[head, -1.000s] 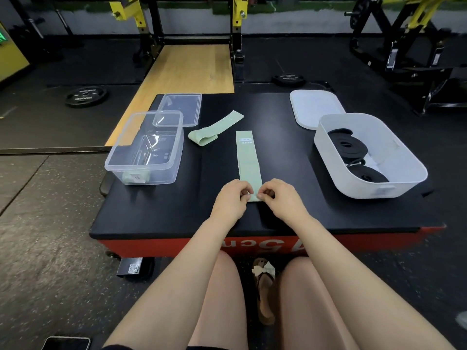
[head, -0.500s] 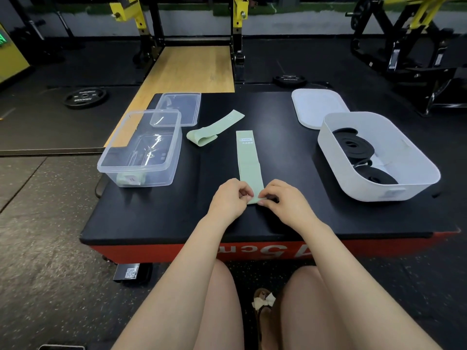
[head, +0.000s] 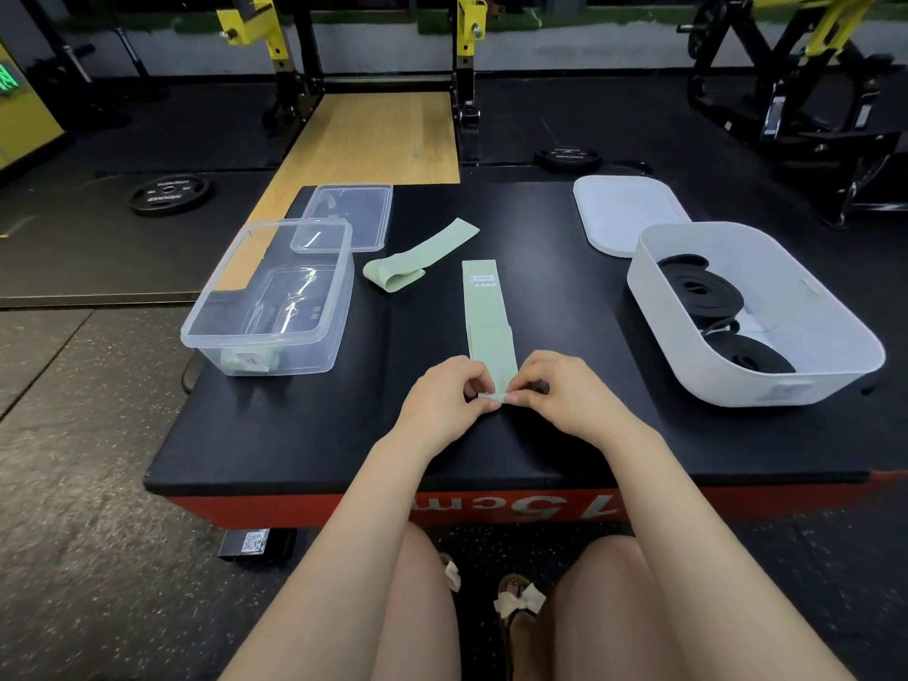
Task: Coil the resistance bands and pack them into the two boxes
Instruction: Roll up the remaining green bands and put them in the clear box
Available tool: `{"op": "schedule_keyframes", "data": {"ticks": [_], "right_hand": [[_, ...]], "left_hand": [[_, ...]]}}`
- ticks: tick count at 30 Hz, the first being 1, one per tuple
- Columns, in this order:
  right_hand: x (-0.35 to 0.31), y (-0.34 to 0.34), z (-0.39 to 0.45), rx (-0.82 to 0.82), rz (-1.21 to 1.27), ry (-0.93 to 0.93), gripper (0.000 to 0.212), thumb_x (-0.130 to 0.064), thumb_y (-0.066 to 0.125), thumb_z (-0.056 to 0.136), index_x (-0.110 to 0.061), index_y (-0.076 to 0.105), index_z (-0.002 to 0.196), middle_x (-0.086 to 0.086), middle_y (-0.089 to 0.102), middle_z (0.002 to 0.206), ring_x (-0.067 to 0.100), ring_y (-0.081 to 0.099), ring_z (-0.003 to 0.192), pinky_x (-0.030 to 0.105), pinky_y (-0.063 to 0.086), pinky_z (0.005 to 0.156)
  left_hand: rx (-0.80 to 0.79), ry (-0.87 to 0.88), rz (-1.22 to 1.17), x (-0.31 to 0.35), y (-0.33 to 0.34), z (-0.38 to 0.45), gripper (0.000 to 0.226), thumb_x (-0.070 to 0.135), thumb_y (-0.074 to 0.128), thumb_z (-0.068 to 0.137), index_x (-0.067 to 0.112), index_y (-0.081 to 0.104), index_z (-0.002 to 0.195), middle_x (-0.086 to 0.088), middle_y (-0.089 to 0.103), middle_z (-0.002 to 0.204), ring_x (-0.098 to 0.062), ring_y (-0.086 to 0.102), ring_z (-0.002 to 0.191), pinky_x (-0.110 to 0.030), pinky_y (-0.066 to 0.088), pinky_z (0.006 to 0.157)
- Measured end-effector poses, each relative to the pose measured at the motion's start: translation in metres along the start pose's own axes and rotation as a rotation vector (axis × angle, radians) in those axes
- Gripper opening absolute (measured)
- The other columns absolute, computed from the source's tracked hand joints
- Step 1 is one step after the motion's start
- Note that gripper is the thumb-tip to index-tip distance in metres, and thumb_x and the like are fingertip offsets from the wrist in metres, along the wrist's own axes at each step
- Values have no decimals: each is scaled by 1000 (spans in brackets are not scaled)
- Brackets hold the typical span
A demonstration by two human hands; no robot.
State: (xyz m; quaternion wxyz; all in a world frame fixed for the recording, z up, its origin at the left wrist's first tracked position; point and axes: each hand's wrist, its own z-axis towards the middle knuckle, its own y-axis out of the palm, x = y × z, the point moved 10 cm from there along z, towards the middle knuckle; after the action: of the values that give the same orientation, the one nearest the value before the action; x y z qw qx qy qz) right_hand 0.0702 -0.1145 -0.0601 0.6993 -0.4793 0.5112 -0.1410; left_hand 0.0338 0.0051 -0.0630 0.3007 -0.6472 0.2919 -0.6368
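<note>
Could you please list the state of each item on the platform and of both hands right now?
Flat green band: lying straight, near end just starting to roll.
Left hand: pinching that near end.
Right hand: pinching it too.
Second green band: loose, one end folded over.
Clear box: open, one rolled green band inside.
Clear lid: off, behind the box.
White box: open, holding coiled black bands.
White lid: off.

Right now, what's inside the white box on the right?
The white box holds two coiled black bands, one behind the other, with a thin dark cord between them on the white floor. The box's near wall hides whatever lies below the front coil.
</note>
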Motion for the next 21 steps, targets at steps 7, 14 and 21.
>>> {"op": "schedule_keyframes", "data": {"ticks": [7, 14, 21], "right_hand": [[4, 0, 4, 9, 16, 10, 6, -31, 71, 82, -33, 66, 85, -13, 58, 85, 8, 56, 83, 36, 50, 79], [9, 0, 10, -13, 73, 49, 14, -29, 69, 84, -37, 66, 74, -11, 62, 85, 10, 56, 83, 40, 50, 81], [12, 2, 14, 3, 86, 46, 10, -30, 68, 85, -35, 69, 77, -11, 60, 87, 11, 57, 85, 40, 49, 83]], "left_hand": [[-59, 0, 66, 1, 2, 9, 17, 32, 68, 82, 31, 55, 71, 11, 54, 87, -12, 57, 83, -30, 46, 73], [-99, 86, 143, 9, 1, 17, 15, 32, 66, 85, 22, 61, 75, 11, 54, 94, -9, 54, 80, -29, 46, 75], [-83, 68, 3, 2, 1, 19, 9, 25, 69, 83, 28, 60, 83, 12, 55, 80, -9, 54, 76, -33, 50, 80]]}}
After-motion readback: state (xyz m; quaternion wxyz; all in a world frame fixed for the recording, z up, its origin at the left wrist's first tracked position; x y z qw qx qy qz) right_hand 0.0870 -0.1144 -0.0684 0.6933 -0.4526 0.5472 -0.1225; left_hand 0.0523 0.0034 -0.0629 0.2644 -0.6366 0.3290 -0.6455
